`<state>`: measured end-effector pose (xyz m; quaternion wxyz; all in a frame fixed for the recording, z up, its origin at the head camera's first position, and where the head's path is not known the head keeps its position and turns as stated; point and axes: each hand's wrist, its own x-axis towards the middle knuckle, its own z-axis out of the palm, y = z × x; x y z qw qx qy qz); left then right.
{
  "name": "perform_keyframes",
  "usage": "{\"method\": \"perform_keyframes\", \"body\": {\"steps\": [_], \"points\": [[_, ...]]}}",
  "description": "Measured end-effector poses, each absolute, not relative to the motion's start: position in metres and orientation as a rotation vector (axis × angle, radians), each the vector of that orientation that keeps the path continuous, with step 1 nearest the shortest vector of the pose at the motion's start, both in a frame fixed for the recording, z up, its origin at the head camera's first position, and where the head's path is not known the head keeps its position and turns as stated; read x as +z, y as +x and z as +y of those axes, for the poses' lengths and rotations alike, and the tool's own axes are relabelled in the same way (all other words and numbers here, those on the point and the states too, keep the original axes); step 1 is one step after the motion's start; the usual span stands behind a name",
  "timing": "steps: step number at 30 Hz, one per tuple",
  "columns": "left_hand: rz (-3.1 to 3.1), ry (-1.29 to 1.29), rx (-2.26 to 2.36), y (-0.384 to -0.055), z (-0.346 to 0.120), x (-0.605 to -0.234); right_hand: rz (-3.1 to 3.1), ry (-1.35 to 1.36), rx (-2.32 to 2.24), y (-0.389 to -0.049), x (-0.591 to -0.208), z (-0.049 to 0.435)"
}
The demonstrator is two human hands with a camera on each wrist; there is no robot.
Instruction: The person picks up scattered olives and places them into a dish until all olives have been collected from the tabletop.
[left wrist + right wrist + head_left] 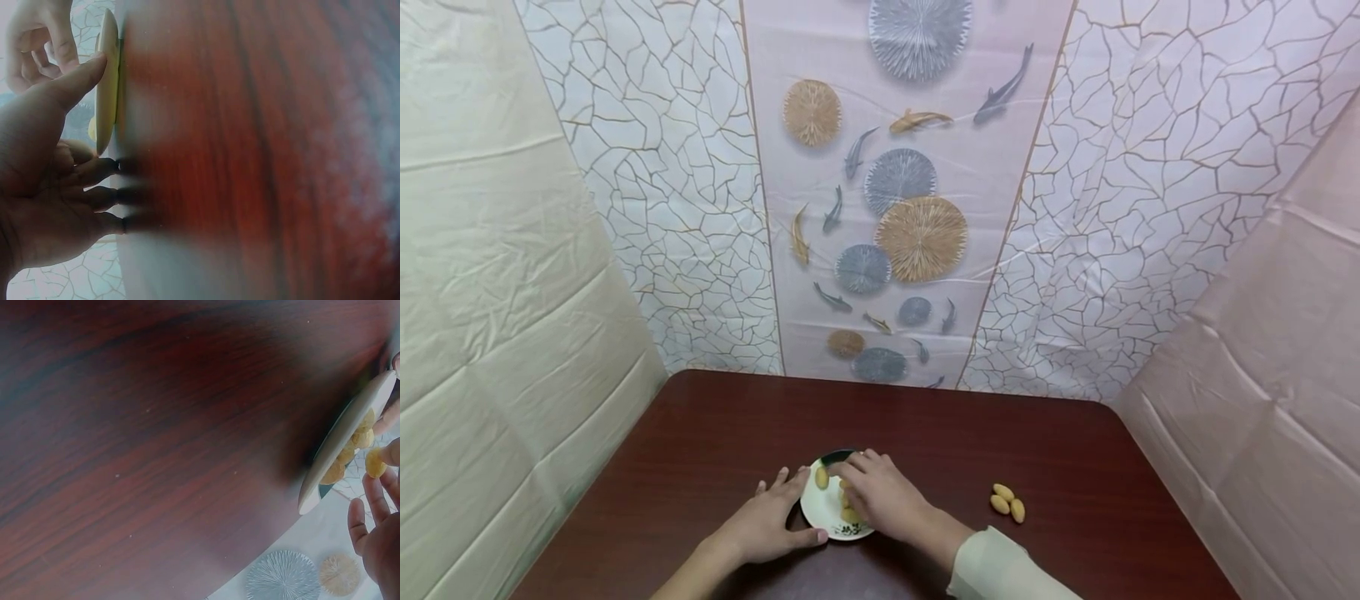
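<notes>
A small white plate (817, 505) with a dark green patch and a printed flower pattern lies on the table, bearing several small yellow oval fruits (822, 477). My left hand (763, 523) is at its left side, fingers spread. The thumb and index finger touch the rim, and the other fingertips rest on the tabletop. Over the right part of the plate, my right hand (887, 498) covers some of the fruits. In the right wrist view it pinches one yellow oval fruit (375, 463) between thumb and fingers, just above the others.
Three more of these yellow fruits (1000, 504) lie together on the dark red-brown table (730, 433), right of the right hand. A patterned cloth (880, 267) hangs behind the far table edge, and pale cloth walls (490, 333) stand at both sides.
</notes>
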<state>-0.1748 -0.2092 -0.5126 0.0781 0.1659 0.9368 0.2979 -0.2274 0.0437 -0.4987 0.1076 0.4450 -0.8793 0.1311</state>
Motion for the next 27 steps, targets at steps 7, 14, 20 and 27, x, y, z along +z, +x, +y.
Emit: {"method": "perform_keyframes", "body": {"steps": [7,14,20,27], "points": [[2.81,0.499,0.887,-0.1753,-0.2088,-0.5143,-2.605,1.308,0.363,-0.2266,-0.4994,0.0405],[2.819,0.51,0.885,-0.1756,-0.2087,-0.5154,-2.613,1.294,0.328,-0.228,-0.5024,0.0391],[2.816,0.502,0.884,-0.1757,-0.2092,-0.5162,-2.625,1.28,0.308,-0.2291,-0.5063,0.0379],[2.808,0.497,0.881,-0.1766,-0.2103,-0.5159,-2.598,1.275,0.297,-0.2282,-0.5074,0.037]]}}
